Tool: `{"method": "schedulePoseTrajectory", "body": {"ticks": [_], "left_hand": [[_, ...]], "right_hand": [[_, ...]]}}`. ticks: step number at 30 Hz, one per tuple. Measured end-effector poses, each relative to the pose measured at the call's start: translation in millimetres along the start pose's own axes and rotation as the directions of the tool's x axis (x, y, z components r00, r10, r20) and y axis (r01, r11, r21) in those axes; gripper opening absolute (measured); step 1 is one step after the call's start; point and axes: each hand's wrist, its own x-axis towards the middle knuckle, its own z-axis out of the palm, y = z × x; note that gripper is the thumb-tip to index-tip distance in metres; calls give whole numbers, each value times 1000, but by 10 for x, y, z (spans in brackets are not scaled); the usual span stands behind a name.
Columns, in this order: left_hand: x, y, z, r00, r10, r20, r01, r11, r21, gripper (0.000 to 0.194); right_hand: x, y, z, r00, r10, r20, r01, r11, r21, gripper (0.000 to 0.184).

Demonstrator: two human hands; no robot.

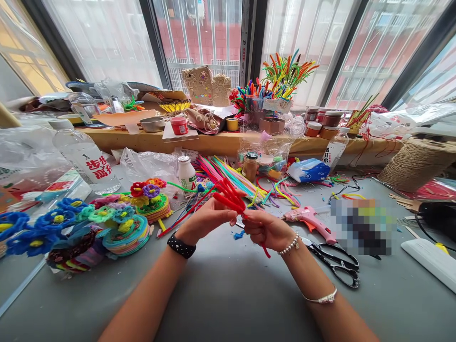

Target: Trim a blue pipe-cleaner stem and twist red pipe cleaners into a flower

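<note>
Red pipe cleaners (231,194), bent into several loops, are held up in front of me over the grey table. My left hand (210,216) pinches the looped part between thumb and fingers. My right hand (267,229) is closed on the gathered lower end, and a short red tail hangs below its fingers. Both hands nearly touch. Under them lie small blue fuzzy scraps (238,234). To the right of my right hand are a pink glue gun (311,222) and black-handled scissors (337,261), whose blades are partly hidden by my wrist.
Blue pipe-cleaner flowers (59,218) and round coiled pieces (128,236) stand at the left. Loose coloured pipe cleaners (224,173) lie behind my hands, near a small white bottle (185,175) and a brown jar (250,166). A twine spool (416,164) stands far right.
</note>
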Motion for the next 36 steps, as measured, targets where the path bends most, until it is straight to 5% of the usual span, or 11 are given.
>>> {"method": "schedulePoseTrajectory", "body": {"ticks": [4,14,17,22,29,36], "left_hand": [[5,4,3,999,52,14,-52,998,20,12],[22,19,-21,989,101,-110,-96,994,52,10],[7,17,-40,997,51,-64,-53,998,-36,19],[14,20,-64,993,86,75,-85,996,-13,9],[28,20,-46,996,77,-48,-75,997,26,9],[40,1,-44,990,31,-140,-25,999,43,9]], "right_hand": [[18,26,-2,999,26,28,-26,1000,-6,26],[31,5,-15,1000,-15,14,16,1000,-27,21],[33,13,-17,1000,-11,22,12,999,-36,20],[36,33,-30,997,-78,20,80,986,-145,20],[35,49,-27,982,-184,52,191,947,-258,23],[43,58,-11,970,-242,-35,215,911,-351,28]]}}
